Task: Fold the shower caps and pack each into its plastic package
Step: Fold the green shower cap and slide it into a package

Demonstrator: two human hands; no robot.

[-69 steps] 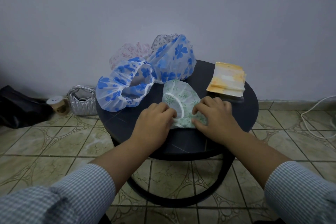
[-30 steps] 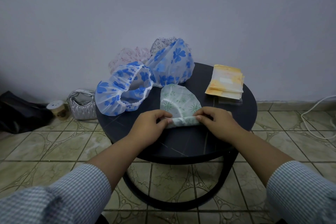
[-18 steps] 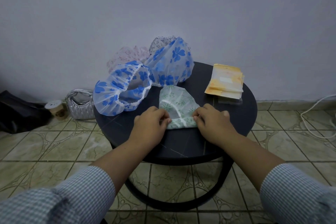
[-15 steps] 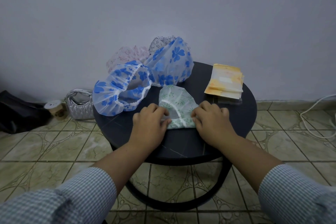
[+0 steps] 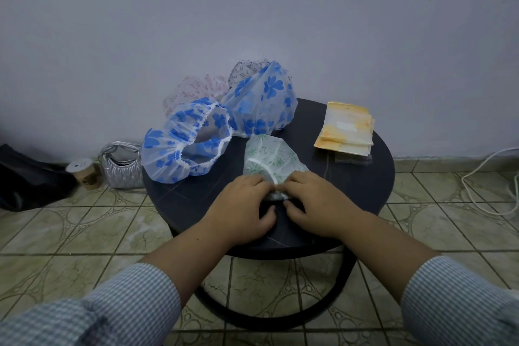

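A round dark table [image 5: 351,185] bears the green-patterned shower cap [image 5: 266,157] near its front edge; the left hand [image 5: 244,205] and right hand [image 5: 311,202] lie side by side on the cap's near end, fingers curled over and gripping its folded edge.

The table [image 5: 362,194] is crowded along its upper left by two blue caps [image 5: 191,146] [image 5: 261,104], with a pink cap [image 5: 193,90] behind them. Its upper right is taken by the packets [image 5: 345,132]. A bare strip is left between caps and packets, and bare top is seen at lower left and at right.
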